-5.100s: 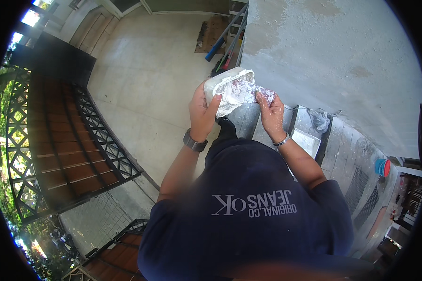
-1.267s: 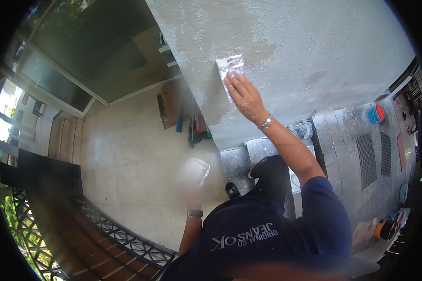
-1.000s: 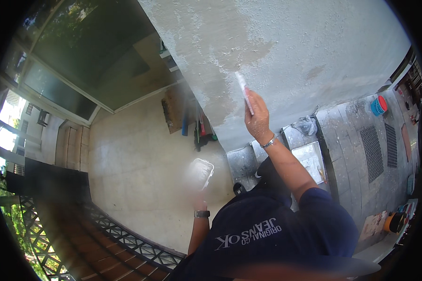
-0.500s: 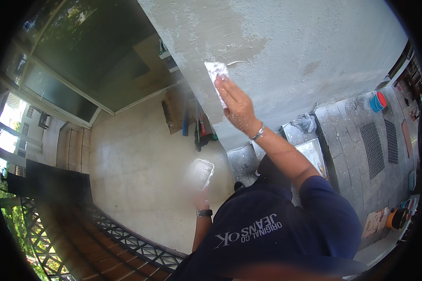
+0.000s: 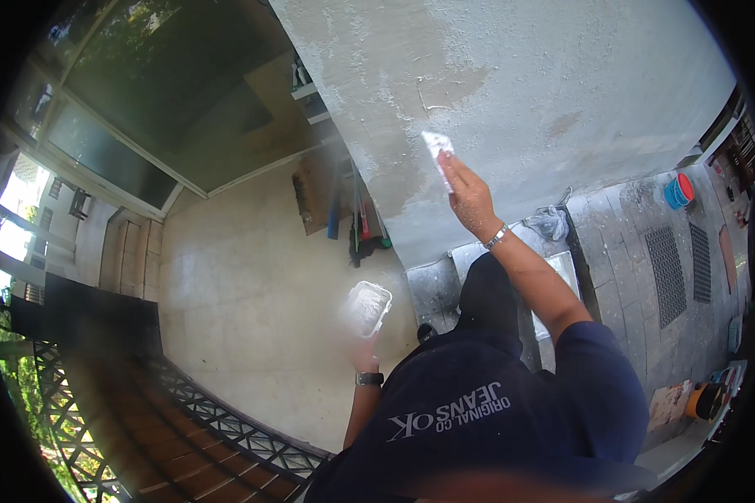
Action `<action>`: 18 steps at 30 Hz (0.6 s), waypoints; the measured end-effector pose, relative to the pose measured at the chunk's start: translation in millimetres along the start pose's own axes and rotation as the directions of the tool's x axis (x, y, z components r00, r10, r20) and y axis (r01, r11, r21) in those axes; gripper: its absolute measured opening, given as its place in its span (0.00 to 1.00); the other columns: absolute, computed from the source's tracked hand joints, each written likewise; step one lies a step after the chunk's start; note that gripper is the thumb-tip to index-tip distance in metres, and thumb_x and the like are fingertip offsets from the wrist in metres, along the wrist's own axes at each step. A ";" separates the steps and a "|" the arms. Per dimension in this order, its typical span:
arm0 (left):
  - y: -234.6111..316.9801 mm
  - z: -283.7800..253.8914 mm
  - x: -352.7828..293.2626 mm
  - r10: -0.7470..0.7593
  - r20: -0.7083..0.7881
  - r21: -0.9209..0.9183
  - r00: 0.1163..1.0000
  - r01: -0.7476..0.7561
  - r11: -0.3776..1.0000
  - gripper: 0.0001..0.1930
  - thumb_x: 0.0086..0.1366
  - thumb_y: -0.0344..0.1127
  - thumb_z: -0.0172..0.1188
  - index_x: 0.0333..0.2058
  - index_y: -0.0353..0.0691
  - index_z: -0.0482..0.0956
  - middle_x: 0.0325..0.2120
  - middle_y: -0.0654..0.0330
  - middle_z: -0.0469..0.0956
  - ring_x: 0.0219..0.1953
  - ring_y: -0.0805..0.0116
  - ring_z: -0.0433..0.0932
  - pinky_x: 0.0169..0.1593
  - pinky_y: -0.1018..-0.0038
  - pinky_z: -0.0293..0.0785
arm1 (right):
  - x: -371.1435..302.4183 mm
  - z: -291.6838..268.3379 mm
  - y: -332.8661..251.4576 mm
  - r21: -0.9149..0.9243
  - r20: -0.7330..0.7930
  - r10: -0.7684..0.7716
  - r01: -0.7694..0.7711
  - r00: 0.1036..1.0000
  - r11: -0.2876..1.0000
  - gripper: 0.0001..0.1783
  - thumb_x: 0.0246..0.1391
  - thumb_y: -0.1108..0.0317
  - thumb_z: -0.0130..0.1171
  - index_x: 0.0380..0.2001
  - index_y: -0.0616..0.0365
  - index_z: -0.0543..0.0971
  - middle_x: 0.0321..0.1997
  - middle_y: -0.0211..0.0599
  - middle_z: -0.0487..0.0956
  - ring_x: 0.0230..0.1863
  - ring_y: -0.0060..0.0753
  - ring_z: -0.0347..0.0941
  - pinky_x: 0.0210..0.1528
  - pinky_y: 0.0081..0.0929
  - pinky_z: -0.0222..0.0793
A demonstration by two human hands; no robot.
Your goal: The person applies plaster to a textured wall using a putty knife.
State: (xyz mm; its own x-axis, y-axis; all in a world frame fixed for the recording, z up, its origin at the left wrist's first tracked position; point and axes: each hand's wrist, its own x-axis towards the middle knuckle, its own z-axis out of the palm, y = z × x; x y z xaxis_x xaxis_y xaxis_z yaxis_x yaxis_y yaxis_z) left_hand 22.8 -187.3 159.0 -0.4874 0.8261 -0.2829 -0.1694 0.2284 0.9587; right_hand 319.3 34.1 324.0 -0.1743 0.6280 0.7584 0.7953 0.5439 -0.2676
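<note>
Fingers (image 5: 459,171) of the right hand (image 5: 474,202) are closed on a white-smeared flat spreader (image 5: 436,145) at the grey wall (image 5: 579,75); contact cannot be told. Left hand (image 5: 367,352), fingers blurred, grips a white-coated rectangular tub (image 5: 367,310) well apart from the wall.

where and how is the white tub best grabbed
Probably hold the white tub by its outer wall at the end nearest the person, coming from the body side. The left hand is at that end, though blur hides its exact finger placement. The open top faces the camera with white paste inside, so reaching over the edge would likely smear the fingers.
</note>
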 end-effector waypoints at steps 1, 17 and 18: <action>2.3 0.5 0.5 -0.012 0.009 -0.045 1.000 0.013 0.999 0.30 0.72 0.56 0.41 0.62 0.38 0.61 0.57 0.51 0.69 0.54 0.53 0.75 0.43 0.57 0.83 | 8.5 1.0 1.2 0.000 -0.002 -0.001 0.001 1.000 1.000 0.32 0.45 0.84 0.55 0.58 0.62 0.71 0.61 0.46 0.72 0.60 0.47 0.71 0.61 0.38 0.68; 14.2 10.2 -3.8 -0.082 -0.077 -0.140 0.994 0.070 0.988 0.31 0.72 0.56 0.41 0.62 0.38 0.61 0.58 0.50 0.68 0.55 0.53 0.74 0.42 0.57 0.83 | 56.0 -18.5 -33.3 -0.042 -0.275 -0.107 0.099 0.956 0.994 0.34 0.42 0.84 0.57 0.58 0.60 0.71 0.59 0.45 0.74 0.61 0.48 0.70 0.60 0.37 0.70; 1.3 6.4 1.2 0.001 -0.058 -0.038 0.998 -0.003 0.999 0.31 0.72 0.56 0.42 0.62 0.38 0.61 0.58 0.50 0.68 0.55 0.53 0.74 0.42 0.57 0.83 | 69.1 -23.7 -23.8 -0.044 -0.268 -0.105 0.096 0.958 0.994 0.34 0.42 0.84 0.57 0.58 0.60 0.71 0.59 0.45 0.74 0.61 0.48 0.70 0.60 0.37 0.70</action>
State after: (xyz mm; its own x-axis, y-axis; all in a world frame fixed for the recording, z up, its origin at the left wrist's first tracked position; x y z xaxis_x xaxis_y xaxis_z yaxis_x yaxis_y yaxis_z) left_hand 27.5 -182.8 160.1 -0.5366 0.7948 -0.2834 -0.2003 0.2062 0.9578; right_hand 302.0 51.3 396.9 -0.0944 0.3951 0.9138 0.7994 0.5771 -0.1669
